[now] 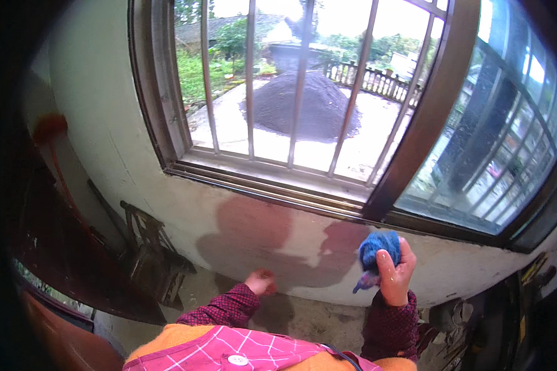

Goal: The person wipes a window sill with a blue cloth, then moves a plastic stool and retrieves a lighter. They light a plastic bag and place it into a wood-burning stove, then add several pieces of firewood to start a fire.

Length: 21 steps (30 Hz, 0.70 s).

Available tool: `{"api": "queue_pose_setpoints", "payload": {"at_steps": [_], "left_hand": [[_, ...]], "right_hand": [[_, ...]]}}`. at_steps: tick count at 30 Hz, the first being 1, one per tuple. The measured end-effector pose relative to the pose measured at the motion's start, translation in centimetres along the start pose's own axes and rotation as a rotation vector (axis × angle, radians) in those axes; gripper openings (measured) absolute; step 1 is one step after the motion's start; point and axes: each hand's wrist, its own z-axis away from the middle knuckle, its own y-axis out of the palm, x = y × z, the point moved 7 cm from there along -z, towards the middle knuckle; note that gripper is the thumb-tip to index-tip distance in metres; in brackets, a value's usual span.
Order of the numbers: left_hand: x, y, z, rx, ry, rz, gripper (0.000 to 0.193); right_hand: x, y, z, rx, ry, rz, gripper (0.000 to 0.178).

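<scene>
Raised below the window's right part, my right hand (397,272) is closed around a bunched blue cloth (379,248). A purplish end of the cloth hangs below the fingers, and the hand looks wet. Lower and to the left, my left hand (261,282) hangs in front of the wall, apart from the cloth and the window. Its fingers are small and blurred, so their pose is unclear; nothing shows in them. Above both hands is a sliding window with a dark metal frame (408,133), its glass pane (483,142) standing at the right.
Vertical metal bars (250,80) cross the window opening. Outside lies a dark heap (300,105) on pale ground. A wooden chair (151,247) stands by the wall at left, near a dark brown panel (62,229). Dim clutter (455,315) lies low at right.
</scene>
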Motion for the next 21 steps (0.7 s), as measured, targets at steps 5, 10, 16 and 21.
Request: {"api": "queue_pose_setpoints", "payload": {"at_steps": [5,10,16,21], "left_hand": [[0.7,0.7,-1.7,0.213,0.035,-0.111,0.020],[2.2,-2.6,-4.8,0.411,0.139,0.034,0.017],[5.4,-14.2,-11.0,0.631,0.168,-0.159,0.020],[5.3,-22.8,-13.9,0.526,0.154,-0.271,0.020]], "right_hand": [[0.5,8.5,-5.4,0.039,-0.670,0.973,0.042],[-5.2,13.8,-8.6,0.054,-0.440,1.176,0.053],[-6.1,21.1,-10.0,0.128,-0.314,1.200,0.053],[-6.5,34.6,-10.0,0.201,-0.349,1.145,0.049]]}}
